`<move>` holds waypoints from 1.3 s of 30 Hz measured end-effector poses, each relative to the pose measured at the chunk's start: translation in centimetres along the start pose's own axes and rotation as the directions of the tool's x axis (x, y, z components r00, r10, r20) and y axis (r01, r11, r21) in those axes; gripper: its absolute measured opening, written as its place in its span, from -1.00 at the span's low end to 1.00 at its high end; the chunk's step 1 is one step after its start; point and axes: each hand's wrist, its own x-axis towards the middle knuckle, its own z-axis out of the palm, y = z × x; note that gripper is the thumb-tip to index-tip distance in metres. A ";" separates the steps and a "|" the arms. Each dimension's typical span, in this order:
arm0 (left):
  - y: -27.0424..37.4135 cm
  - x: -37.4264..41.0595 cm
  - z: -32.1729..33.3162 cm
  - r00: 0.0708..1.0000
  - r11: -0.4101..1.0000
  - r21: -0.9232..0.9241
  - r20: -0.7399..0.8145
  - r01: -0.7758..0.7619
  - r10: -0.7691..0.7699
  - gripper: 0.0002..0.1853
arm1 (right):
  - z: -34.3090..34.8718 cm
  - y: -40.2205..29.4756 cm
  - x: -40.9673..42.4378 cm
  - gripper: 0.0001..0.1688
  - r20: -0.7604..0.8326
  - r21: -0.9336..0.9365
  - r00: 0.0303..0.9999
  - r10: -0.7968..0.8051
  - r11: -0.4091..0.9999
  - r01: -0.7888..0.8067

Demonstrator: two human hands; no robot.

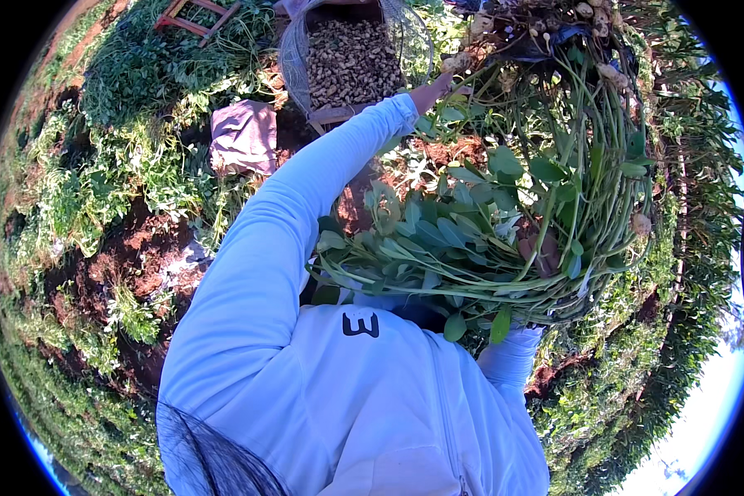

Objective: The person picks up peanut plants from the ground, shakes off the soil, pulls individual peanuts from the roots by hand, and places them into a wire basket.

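Note:
A large bundle of uprooted peanut plants (586,180) curves in front of my chest, its leafy stems below and its roots and pods at the top right. Fingers of my right hand (540,251) show among the stems, closed around the bundle; leaves hide the rest of that hand. My left arm reaches up and across, with my left hand (433,93) at the root end, close beside a pale peanut pod (456,62). Its fingertips are partly lost among the roots, so its grip is unclear. Left of that hand stands a mesh-lined container (294,59) holding many loose peanuts (353,65).
A small seat-like block draped with purplish cloth (245,136) stands left of the container. Farther up left, a reddish frame (198,15) rests on heaped green plants (142,80). Reddish soil (149,260) shows between low plants, and taller leafy rows stand at the right.

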 end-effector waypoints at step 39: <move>-12.4 -22.6 8.7 0.865 0.404 0.765 -0.432 0.502 -0.256 -0.51 | -1.3 30.2 18.9 -0.56 0.025 -0.991 1.000 -0.008 -0.128 0.024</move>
